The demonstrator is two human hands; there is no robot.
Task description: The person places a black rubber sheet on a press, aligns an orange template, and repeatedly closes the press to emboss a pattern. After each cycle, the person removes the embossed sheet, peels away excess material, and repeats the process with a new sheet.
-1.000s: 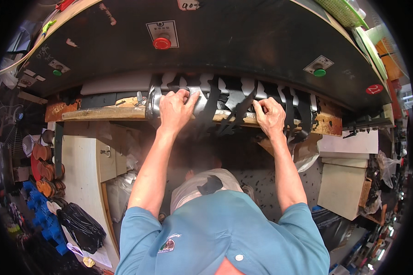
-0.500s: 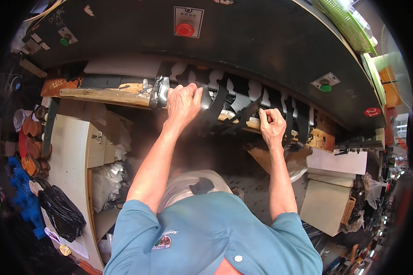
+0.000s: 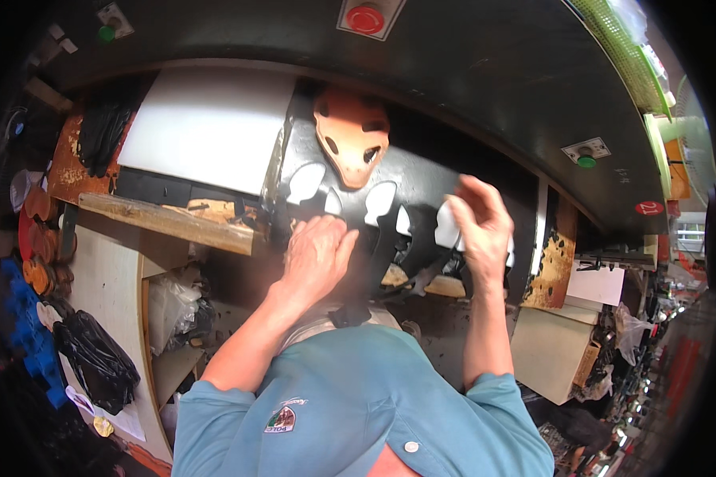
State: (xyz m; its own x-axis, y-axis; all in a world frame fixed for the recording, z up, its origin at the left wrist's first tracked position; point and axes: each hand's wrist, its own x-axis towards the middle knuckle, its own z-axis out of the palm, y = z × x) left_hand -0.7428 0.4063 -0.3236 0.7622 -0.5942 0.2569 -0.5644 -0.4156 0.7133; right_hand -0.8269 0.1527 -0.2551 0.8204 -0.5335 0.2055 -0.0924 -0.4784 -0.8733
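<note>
Person in a teal shirt at a die-cutting press. A black sheet (image 3: 406, 171) riddled with cut-out holes lies across the white cutting board (image 3: 207, 127), draping over the board's near edge. Left hand (image 3: 314, 254) rests flat on the sheet at that edge, fingers loosely together, gripping nothing I can make out. Right hand (image 3: 477, 226) lifted near the sheet's right end, fingers curled; blurred, cannot tell if it pinches anything. A tan cutting die (image 3: 352, 135) sits on the sheet toward the far edge.

Risk, my judgement: both hands lie under the press head (image 3: 469, 56); the red button (image 3: 365, 17) is close, and the limp sheet could slide and shift the die.
</note>
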